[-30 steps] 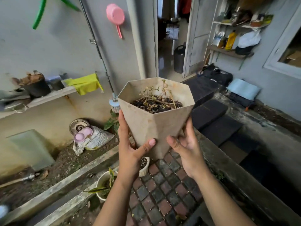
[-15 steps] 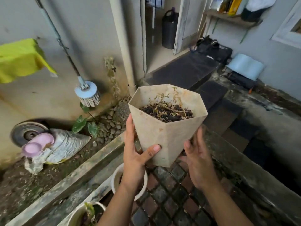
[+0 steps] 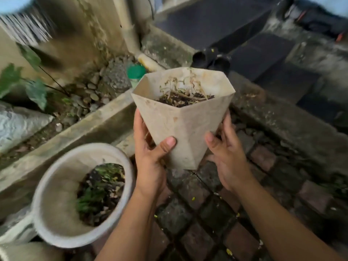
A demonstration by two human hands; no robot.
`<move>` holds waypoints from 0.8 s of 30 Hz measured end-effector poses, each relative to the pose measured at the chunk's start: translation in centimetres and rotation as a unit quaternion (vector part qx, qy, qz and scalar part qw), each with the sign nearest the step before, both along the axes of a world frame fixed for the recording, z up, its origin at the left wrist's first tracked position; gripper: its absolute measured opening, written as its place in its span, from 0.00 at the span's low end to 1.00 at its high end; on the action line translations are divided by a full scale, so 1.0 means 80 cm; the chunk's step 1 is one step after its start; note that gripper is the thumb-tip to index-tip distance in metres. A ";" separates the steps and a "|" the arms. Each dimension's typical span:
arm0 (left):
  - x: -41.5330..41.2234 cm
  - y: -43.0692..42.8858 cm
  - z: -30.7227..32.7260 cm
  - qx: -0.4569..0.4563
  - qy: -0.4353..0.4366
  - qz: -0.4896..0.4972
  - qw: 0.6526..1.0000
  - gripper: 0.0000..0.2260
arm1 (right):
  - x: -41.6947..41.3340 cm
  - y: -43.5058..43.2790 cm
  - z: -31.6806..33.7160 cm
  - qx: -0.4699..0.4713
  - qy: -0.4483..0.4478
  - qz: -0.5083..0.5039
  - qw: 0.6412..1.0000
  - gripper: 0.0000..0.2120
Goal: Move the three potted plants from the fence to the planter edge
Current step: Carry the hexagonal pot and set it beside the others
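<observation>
A beige faceted pot (image 3: 180,127) with dry twigs and dark soil is held upright in the air between both hands, above the brick paving. My left hand (image 3: 150,159) grips its lower left side, thumb across the front. My right hand (image 3: 227,153) cups its lower right side. A round white pot (image 3: 54,202) with green leaves stands on the concrete planter edge (image 3: 94,127) at the lower left. The rim of another pot (image 3: 22,251) shows at the bottom left corner.
Behind the planter edge lies a bed of pebbles and soil (image 3: 94,91) with a leafy plant (image 3: 28,81) and a white sack (image 3: 17,123). A green-lidded jar (image 3: 136,73) stands near a pipe. A mossy concrete kerb (image 3: 282,119) and dark steps are on the right.
The view has tilted down and moved closer to the ground. The faceted pot, still in both hands, has come lower toward the paving beside the round white pot.
</observation>
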State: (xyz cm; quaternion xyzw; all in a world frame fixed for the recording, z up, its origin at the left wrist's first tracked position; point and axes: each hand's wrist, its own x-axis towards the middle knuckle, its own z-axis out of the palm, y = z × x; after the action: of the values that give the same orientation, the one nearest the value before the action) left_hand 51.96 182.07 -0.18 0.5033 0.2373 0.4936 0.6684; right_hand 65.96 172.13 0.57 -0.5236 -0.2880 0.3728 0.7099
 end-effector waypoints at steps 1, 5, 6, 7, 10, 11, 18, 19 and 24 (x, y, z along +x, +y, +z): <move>0.004 -0.003 -0.030 -0.002 -0.005 -0.003 1.000 0.45 | 0.003 -0.002 -0.031 -0.002 -0.003 0.001 1.000 0.31; 0.018 -0.013 -0.119 -0.031 -0.025 0.025 0.999 0.39 | 0.013 -0.008 -0.129 0.008 0.019 -0.002 1.000 0.27; 0.020 -0.014 -0.135 -0.039 -0.031 0.037 0.998 0.37 | 0.016 -0.007 -0.146 0.013 0.023 0.001 1.000 0.27; 0.023 -0.013 -0.147 -0.043 -0.034 0.045 0.998 0.35 | 0.018 -0.005 -0.160 0.018 0.027 0.003 0.999 0.27; 0.033 -0.004 -0.166 -0.038 -0.025 0.045 0.998 0.31 | 0.019 0.004 -0.189 0.023 0.036 -0.003 0.999 0.30; 0.035 0.000 -0.171 -0.037 -0.023 0.050 0.998 0.28 | 0.017 0.009 -0.195 0.027 0.032 -0.006 0.999 0.33; 0.026 0.018 -0.179 -0.044 0.022 0.049 0.998 0.39 | 0.004 0.032 -0.218 0.005 -0.034 0.005 0.999 0.42; 0.022 0.020 -0.181 -0.033 0.035 0.038 0.998 0.41 | 0.001 0.033 -0.222 -0.005 -0.039 0.002 0.999 0.42; 0.010 0.032 -0.193 -0.003 0.069 0.008 0.998 0.44 | -0.002 0.035 -0.241 -0.044 -0.053 -0.006 0.998 0.47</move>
State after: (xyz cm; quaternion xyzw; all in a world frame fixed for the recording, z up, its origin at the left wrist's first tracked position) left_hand 52.72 184.62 -15.61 0.5322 0.2883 0.4620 0.6483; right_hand 65.79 174.90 -18.68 -0.5747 -0.3054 0.3528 0.6723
